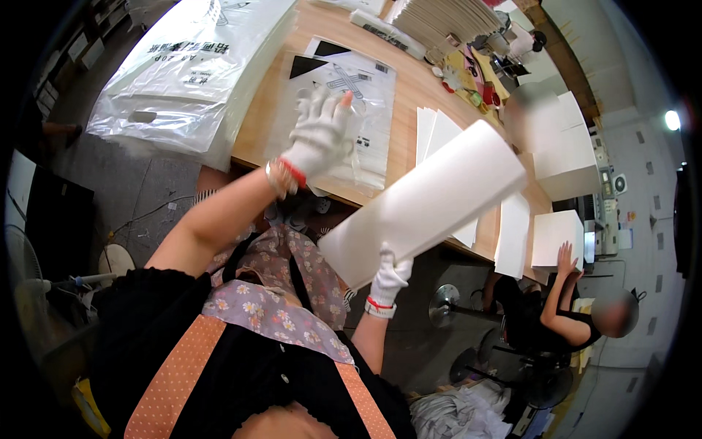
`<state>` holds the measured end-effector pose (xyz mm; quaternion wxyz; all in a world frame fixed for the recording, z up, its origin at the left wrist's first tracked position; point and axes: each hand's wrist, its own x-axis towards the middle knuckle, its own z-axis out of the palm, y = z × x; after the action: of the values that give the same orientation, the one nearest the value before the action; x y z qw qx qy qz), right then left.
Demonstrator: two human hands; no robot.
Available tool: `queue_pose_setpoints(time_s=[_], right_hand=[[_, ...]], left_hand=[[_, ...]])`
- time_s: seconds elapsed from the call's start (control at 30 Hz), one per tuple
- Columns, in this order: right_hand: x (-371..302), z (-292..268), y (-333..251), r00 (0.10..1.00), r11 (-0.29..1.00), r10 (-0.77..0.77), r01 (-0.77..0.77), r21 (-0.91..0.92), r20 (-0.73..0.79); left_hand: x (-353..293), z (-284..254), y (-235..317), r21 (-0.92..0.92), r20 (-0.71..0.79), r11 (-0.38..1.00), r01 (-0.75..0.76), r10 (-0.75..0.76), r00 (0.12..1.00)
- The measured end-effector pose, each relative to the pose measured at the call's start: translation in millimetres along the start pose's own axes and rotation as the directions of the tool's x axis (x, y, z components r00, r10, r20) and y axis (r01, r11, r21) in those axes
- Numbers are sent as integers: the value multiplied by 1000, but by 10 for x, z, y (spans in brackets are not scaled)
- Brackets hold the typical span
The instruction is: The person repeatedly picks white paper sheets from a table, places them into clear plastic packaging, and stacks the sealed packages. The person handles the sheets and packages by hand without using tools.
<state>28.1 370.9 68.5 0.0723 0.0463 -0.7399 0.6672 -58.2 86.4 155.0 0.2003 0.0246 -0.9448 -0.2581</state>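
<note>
My right hand (pixel 392 276), in a white knit glove, grips the lower edge of a curved stack of white paper (pixel 431 201), which is held tilted off the table's front edge. My left hand (pixel 319 130), gloved too with one bare fingertip showing, hovers with fingers apart and holds nothing. Below it on the table lie clear printed plastic bags (pixel 374 95) with black corners and a pencil drawing. Loose white sheets (pixel 433 135) rest on the table, partly hidden behind the curved stack.
A big pile of printed plastic bags (pixel 183 73) covers the table's left end. Far back stands a tall paper stack (pixel 446 18). Scissors, tape and small items (pixel 472 77) lie beyond. At right, a seated co-worker (pixel 567 314) touches a white paper block (pixel 556 238). A stool base (pixel 444 304) stands below.
</note>
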Motion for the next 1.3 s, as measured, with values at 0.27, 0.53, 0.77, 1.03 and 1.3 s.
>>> queue_pose_setpoints(time_s=[0.27, 0.53, 0.77, 1.03, 1.3], right_hand=[[-102, -418, -555, 958, 704, -136, 273, -655, 253], [542, 41, 234, 894, 388, -60, 430, -815, 444], [810, 596, 689, 987, 556, -155, 114, -824, 32], [1254, 354, 922, 879, 878, 472, -475, 53, 64], [238, 338, 689, 950, 817, 130, 59, -573, 284]], left_hand=[[610, -372, -80, -941, 331, 140, 309, 182, 926], [-575, 455, 922, -457, 376, 848, -269, 458, 805], [-1005, 906, -122, -258, 354, 881, -397, 469, 809], [-808, 1292, -1350, -98, -273, 992, -85, 55, 960], [-1552, 662, -1449, -397, 162, 770, 499, -477, 864]])
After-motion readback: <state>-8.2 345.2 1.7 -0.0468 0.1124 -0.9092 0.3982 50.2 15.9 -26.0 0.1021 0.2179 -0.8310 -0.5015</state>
